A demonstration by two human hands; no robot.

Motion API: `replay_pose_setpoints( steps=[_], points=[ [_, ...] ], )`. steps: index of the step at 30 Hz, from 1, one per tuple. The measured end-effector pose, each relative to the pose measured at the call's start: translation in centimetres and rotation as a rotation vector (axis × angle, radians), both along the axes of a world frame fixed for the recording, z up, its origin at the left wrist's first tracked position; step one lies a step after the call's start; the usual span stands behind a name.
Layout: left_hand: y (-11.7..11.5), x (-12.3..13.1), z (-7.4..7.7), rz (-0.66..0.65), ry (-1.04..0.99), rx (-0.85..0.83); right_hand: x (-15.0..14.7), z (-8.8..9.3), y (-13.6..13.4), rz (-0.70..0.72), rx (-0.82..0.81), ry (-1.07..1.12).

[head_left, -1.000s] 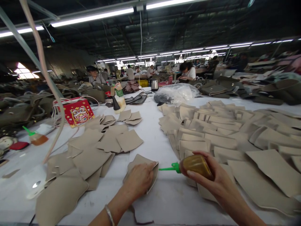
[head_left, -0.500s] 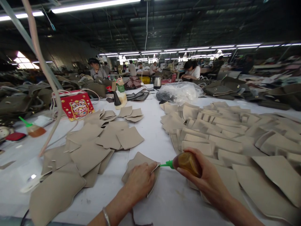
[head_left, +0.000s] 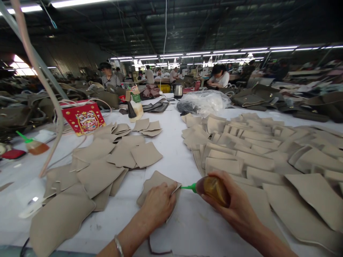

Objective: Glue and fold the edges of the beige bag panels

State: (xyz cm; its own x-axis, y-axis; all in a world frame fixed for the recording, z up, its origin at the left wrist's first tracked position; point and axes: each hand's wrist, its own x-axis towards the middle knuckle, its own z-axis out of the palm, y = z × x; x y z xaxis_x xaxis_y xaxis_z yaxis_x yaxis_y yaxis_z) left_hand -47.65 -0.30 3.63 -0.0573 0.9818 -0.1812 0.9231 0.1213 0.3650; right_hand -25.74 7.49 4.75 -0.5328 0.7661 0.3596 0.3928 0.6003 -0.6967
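at the far left of the white surface [head_left: 177,150] a small bottle with a green nozzle [head_left: 32,145] lies on its side beside a red pouch [head_left: 13,154], and behind them a red patterned box [head_left: 83,117] stands tilted. nearer the middle, a loose spread of tan pieces [head_left: 107,160] overlaps across the surface.

the left hand [head_left: 158,204] lies palm down on one tan piece [head_left: 154,180] close to the front edge, fingers curled over its right edge so the grip pins the piece flat; a bracelet [head_left: 118,245] sits on that wrist. just to the right, the green tip [head_left: 189,187] of a glue bottle [head_left: 214,189] touches the right edge of that piece, right at the left fingertips. the right hand [head_left: 233,203] holds the amber bottle sideways, the grip wrapped closed around its body with the nozzle pointing left.

further right, rows of folded tan pieces [head_left: 254,153] cover the surface in overlapping lines. behind them lies a clear plastic bag [head_left: 205,101], with a kettle [head_left: 178,91] just to its left. people sit at other tables far back.
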Motion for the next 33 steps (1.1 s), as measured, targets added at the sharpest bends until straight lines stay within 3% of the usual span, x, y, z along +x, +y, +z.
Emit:
replay_pose_setpoints(
  steps=[19, 25, 33],
  points=[
    [-0.1, 0.4, -0.2, -0.022, 0.124, -0.009, 0.8, -1.3, 0.5, -0.008, -0.009, 0.089],
    [-0.1, 0.2, -0.4, -0.034, 0.121, 0.003, 1.1, -1.8, 0.1, 0.015, -0.166, 0.110],
    [-0.4, 0.0, 0.1, -0.046, 0.099, -0.002, 1.1, -2.1, 0.3, -0.018, -0.245, 0.158]
  ],
)
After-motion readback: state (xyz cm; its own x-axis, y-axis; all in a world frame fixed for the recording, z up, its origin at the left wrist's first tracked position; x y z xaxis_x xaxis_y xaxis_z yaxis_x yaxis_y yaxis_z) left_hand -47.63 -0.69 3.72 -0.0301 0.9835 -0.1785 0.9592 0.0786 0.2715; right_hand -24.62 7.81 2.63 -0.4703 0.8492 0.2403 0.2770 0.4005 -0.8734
